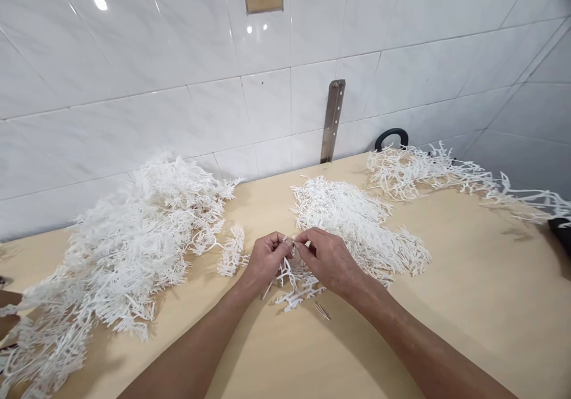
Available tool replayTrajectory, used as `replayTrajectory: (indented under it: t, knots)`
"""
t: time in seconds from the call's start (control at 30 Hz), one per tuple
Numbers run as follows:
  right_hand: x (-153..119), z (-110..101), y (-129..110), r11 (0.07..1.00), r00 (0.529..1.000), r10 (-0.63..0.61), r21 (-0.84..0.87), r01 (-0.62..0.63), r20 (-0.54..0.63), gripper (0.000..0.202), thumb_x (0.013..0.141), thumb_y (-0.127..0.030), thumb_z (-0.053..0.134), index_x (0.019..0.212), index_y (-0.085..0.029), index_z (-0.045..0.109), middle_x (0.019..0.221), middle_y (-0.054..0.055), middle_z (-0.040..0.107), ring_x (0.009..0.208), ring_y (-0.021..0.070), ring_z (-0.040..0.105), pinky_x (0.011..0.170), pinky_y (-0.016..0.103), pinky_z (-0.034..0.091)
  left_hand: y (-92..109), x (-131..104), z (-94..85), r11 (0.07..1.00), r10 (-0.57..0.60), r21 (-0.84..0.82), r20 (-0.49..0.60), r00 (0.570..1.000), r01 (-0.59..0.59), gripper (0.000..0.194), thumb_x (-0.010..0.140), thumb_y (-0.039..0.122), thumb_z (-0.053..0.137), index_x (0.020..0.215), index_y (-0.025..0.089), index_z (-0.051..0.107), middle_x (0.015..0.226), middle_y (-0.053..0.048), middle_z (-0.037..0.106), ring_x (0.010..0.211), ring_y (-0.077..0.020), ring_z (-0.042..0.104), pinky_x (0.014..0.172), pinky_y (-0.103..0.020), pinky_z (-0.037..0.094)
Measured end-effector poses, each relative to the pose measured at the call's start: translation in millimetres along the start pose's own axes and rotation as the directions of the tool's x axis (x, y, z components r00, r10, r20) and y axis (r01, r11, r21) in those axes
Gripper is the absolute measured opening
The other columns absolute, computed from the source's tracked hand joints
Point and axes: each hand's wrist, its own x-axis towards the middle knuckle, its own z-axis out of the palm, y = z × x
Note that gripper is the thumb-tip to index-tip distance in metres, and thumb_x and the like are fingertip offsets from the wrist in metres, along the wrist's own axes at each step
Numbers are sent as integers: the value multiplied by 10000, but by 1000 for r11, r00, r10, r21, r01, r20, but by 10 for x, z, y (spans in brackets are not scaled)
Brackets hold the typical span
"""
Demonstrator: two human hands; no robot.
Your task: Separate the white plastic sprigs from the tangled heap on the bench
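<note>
My left hand (pixel 270 255) and my right hand (pixel 326 257) meet close together over the middle of the table. Fingers of both are pinched on a white plastic branch piece (pixel 286 271), whose thin twigs hang below my left fingertips. What exactly sits between the right fingertips is too small to tell apart. Under the hands lie loose white twig pieces (pixel 298 297). A dense pile of white branch pieces (pixel 352 220) spreads just behind and right of my right hand. Left of my left hand lies a small white sprig (pixel 232 251).
A large heap of white branches (pixel 147 238) covers the left side, near another person's hand (pixel 9 313) at the edge. More white branches (pixel 414 173) lie at the back right by a black curved handle (pixel 392 136). A metal bracket (pixel 333 122) leans against the tiled wall.
</note>
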Motion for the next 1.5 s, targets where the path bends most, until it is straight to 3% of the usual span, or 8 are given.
replayTrajectory:
  t: [0.43,0.57,0.73,0.87,0.93,1.0,1.13,1.5]
  knots:
    - [-19,109,-3,974,997,-11,-228,-8,-82,107,874,-161,525,781,-200,559,811,31,648,631,143,550,566,266,362,-34,6,31,974,101,206,-2,995,-99,293,844,423,600,704,173,540,596,33,503,526,-90,419,497,-208,326]
    - [28,40,29,958,986,38,-274,-82,-163,153,897,-165,483,755,-199,530,767,51,625,617,158,543,570,282,373,-15,-21,28,990,69,120,-5,998,-68,316,838,454,612,709,179,525,580,42,493,500,-81,414,481,-202,320]
    - [99,-267,186,965,912,96,-187,-183,-398,109,897,-263,527,818,-199,567,720,32,620,555,154,532,609,305,425,-16,-9,-15,995,-31,-89,36,999,34,399,772,542,692,737,176,537,574,53,511,427,-53,377,417,-189,276]
    - [106,-375,155,980,885,67,-136,-145,-462,154,895,-282,535,971,-170,609,938,105,675,598,161,592,618,322,473,8,12,-48,985,-79,-148,45,996,84,411,737,527,742,714,168,543,580,42,537,404,-43,382,378,-183,228]
    - [85,-340,71,992,922,83,-54,-112,-378,223,905,-304,526,1034,-157,632,956,118,685,574,158,595,565,315,479,26,9,-50,982,-78,-167,52,996,86,411,725,519,759,717,164,553,570,40,537,407,-47,397,376,-184,234]
    - [57,-268,-23,987,968,158,74,-146,-194,289,926,-359,512,1072,-160,662,805,75,695,502,152,566,493,297,458,40,0,-45,978,-83,-187,69,994,94,421,712,525,771,720,163,557,540,49,519,393,-48,391,374,-185,243]
    - [22,-124,-125,955,978,186,217,-201,90,296,918,-379,528,1052,-196,718,840,49,742,646,173,648,596,297,502,46,-10,-28,973,-80,-210,77,994,95,440,693,539,786,734,166,556,514,63,503,368,-43,363,359,-184,255]
    - [41,-77,-73,953,970,229,185,-241,84,247,860,-368,562,813,-239,768,693,-2,726,587,163,603,536,268,430,15,4,9,992,-45,-120,-25,999,42,414,690,527,776,757,162,592,550,54,540,375,-43,387,367,-178,281]
